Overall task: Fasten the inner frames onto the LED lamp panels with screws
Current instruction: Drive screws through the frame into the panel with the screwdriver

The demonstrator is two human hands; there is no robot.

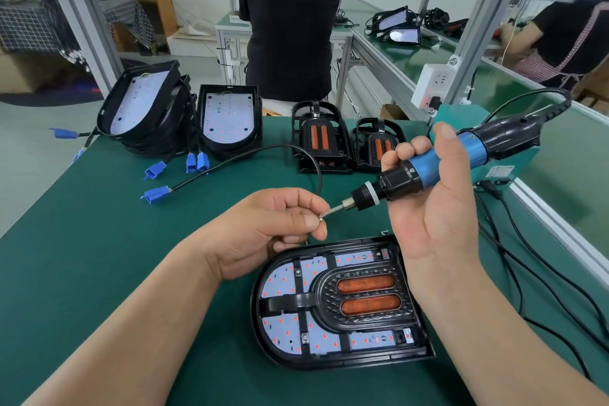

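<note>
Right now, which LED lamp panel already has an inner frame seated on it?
The lamp panel nearest the camera: a black inner frame with two orange lenses lies over its LED board. The stacked panels farther back show bare boards.

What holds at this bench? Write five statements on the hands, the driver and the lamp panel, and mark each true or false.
1. The right hand grips the electric screwdriver. True.
2. The left hand pinches a screw at the tip of the bit. True.
3. The bit is pressed onto the near lamp panel. False: the screwdriver is held up above the panel, and its bit points at the left hand.
4. The near lamp panel is bare, with nothing laid on it. False: a black inner frame with two orange lenses lies on it.
5. Two spare inner frames stand at the far side of the green mat. True.
</note>
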